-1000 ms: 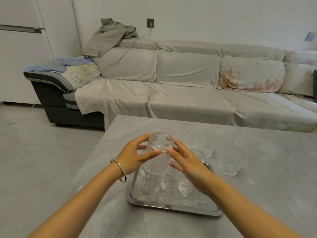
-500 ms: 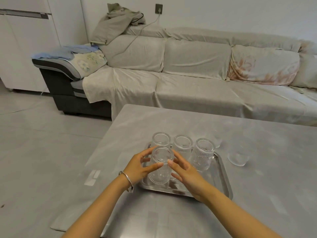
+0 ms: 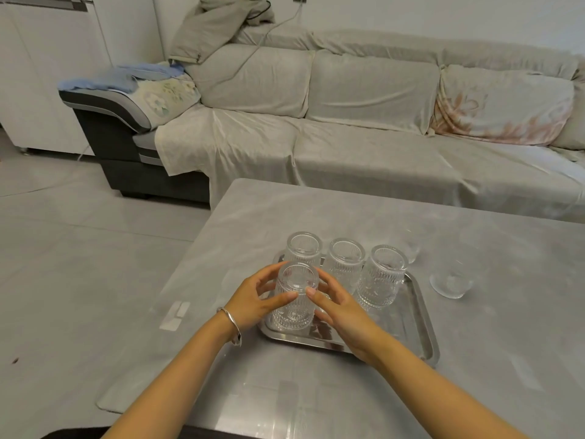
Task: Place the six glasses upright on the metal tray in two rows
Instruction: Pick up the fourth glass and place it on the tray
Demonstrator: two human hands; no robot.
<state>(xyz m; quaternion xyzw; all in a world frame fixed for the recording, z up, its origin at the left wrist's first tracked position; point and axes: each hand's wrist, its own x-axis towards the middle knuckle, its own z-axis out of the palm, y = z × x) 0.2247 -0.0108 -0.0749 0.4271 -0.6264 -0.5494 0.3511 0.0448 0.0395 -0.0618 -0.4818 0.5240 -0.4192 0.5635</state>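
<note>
A rectangular metal tray [image 3: 419, 327] lies on the grey table. Three ribbed clear glasses stand in its far row: left [image 3: 304, 248], middle [image 3: 343, 258], right [image 3: 381, 277]. A fourth ribbed glass [image 3: 292, 307] stands at the tray's near left corner. My left hand [image 3: 253, 299] and my right hand [image 3: 343, 312] cup it from both sides, fingertips touching its wall. Two more glasses rest on the table right of the tray, one faint [image 3: 411, 250] and one nearer [image 3: 451, 280].
The grey table [image 3: 348, 210] ends at a left edge beside the tray, with tiled floor [image 3: 79, 248] beyond. A covered sofa [image 3: 364, 147] runs behind the table. White tape marks [image 3: 174, 315] sit on the table's left part.
Both hands lowered the glass from above the tray onto its near left corner. The view tilted, and the far row of three glasses came into sight.
</note>
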